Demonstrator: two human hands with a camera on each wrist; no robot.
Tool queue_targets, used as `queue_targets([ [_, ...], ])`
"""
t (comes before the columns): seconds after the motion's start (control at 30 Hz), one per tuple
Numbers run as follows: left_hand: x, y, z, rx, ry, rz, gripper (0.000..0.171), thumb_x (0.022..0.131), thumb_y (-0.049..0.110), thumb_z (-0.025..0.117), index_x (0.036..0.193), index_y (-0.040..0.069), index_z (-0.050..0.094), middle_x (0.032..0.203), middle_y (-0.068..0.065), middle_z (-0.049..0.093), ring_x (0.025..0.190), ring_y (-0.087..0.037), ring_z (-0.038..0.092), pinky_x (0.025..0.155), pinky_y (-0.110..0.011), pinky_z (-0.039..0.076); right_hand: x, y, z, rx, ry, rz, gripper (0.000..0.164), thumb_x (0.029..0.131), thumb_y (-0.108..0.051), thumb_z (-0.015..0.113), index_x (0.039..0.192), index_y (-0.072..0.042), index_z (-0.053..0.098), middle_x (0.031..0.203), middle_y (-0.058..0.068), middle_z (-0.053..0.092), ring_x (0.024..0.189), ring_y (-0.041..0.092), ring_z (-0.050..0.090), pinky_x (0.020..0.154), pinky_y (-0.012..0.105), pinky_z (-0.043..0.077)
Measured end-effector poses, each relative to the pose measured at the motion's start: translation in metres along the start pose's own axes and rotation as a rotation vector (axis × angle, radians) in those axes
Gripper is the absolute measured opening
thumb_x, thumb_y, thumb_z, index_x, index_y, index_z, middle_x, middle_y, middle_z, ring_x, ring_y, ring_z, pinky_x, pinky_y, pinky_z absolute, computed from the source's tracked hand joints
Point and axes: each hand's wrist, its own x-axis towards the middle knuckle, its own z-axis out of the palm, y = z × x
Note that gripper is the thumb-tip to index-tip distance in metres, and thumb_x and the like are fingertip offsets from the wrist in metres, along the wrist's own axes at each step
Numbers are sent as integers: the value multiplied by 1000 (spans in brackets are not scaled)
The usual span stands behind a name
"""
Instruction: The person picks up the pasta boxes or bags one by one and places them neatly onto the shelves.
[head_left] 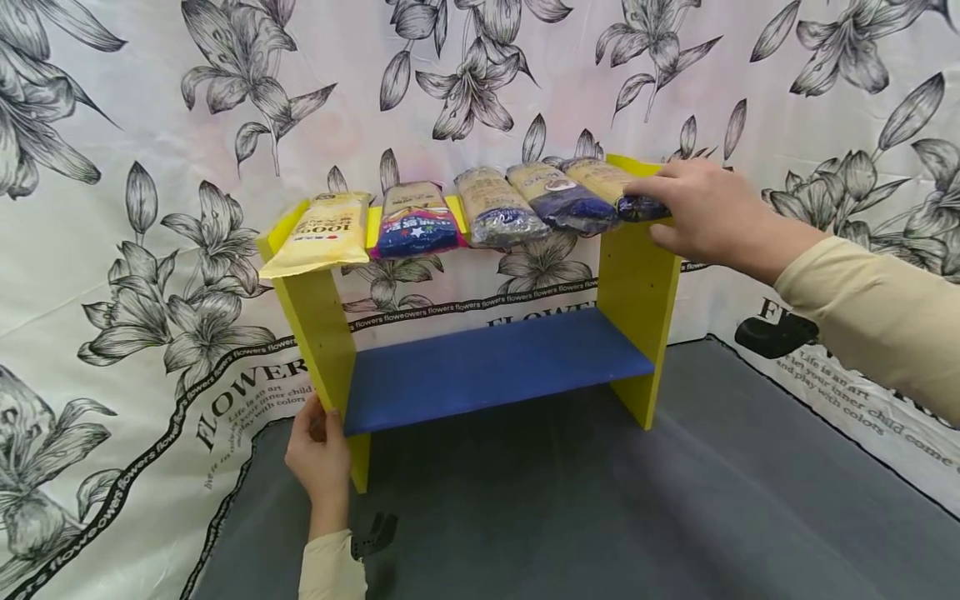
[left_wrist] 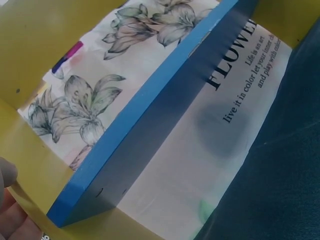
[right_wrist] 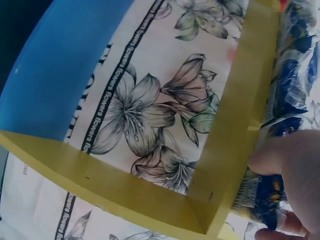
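Observation:
A small shelf has yellow side panels (head_left: 321,329) and a blue board (head_left: 495,367) between them. Along its top lies a row of plastic-wrapped packs: a yellow one marked 100% (head_left: 322,229), a blue and pink one (head_left: 418,221), a clear-wrapped one (head_left: 501,204) and two with dark blue ends. My left hand (head_left: 322,458) grips the front edge of the left side panel, low down near the blue board. At the top right, my right hand (head_left: 712,212) holds the near end of the rightmost pack (right_wrist: 270,197), thumb on its front side.
Grey cloth (head_left: 510,500) covers the surface under the shelf. A white curtain with black flower prints (head_left: 465,92) hangs behind and to both sides, close to the shelf's back. Black wrist devices (head_left: 776,333) show beside both sleeves.

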Motion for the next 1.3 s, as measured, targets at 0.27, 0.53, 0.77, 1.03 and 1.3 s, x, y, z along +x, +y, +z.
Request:
queue_targets([
  [0.27,-5,-3,-2,7,-5,-3,32,94,-2,66,126,-3,69,114,-23,74,83,21,55,74,2,43,4,2,10,31,55,-62,48,88,2,60,136,-2,62,120,34,63,106,52,60,88,63,52],
  [0.53,-6,-1,-3,29,3,-11,32,94,-2,67,126,-2,69,115,-22,74,83,22,53,74,2,42,6,4,11,45,99,-100,43,87,6,59,129,-4,66,114,32,67,102,50,62,86,62,52],
  [0.77,-2,0,-2,30,0,-27,32,95,0,66,127,-1,68,118,-21,74,85,22,53,76,3,43,3,9,11,30,110,-100,43,89,6,56,129,-4,64,114,32,66,102,51,62,83,64,53],
  [1.03,2,-1,-3,29,0,-20,31,95,0,66,126,-1,69,118,-20,74,86,21,53,76,3,44,-4,4,9,2,68,-56,53,90,-1,59,142,-4,57,125,33,64,108,53,61,73,60,56],
  [1.3,2,2,-2,2,-19,-9,31,94,-2,67,125,-3,69,117,-23,74,86,24,54,75,3,44,-38,-3,19,113,223,62,67,86,-10,70,149,-2,49,137,33,56,116,53,55,84,68,51],
])
